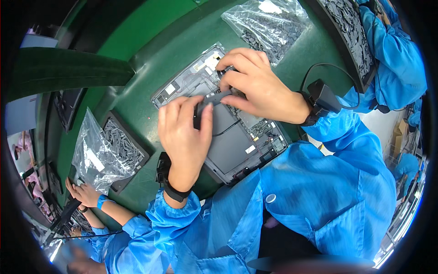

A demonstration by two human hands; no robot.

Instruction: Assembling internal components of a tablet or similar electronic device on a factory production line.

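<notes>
1. Left hand (pixel 185 134): thumb and fingers pinching one end of a small, narrow dark-grey strip-shaped part (pixel 220 97).
2. Right hand (pixel 260 84): thumb and forefinger pinching the strip's other end; other fingers curled.
3. Strip location: between both hands, above a flat grey rectangular device chassis (pixel 228 148) with exposed circuitry; contact with chassis, can't tell.
4. Chassis lies on the green work table (pixel 145 119).
5. Far side: clear plastic bag of dark small pieces (pixel 273 34).
6. Left: black rectangular tray (pixel 145 155) of grey strips, clear crumpled bag (pixel 89 148) partly over it.
7. Co-worker's hand (pixel 86 194) near that bag.
</notes>
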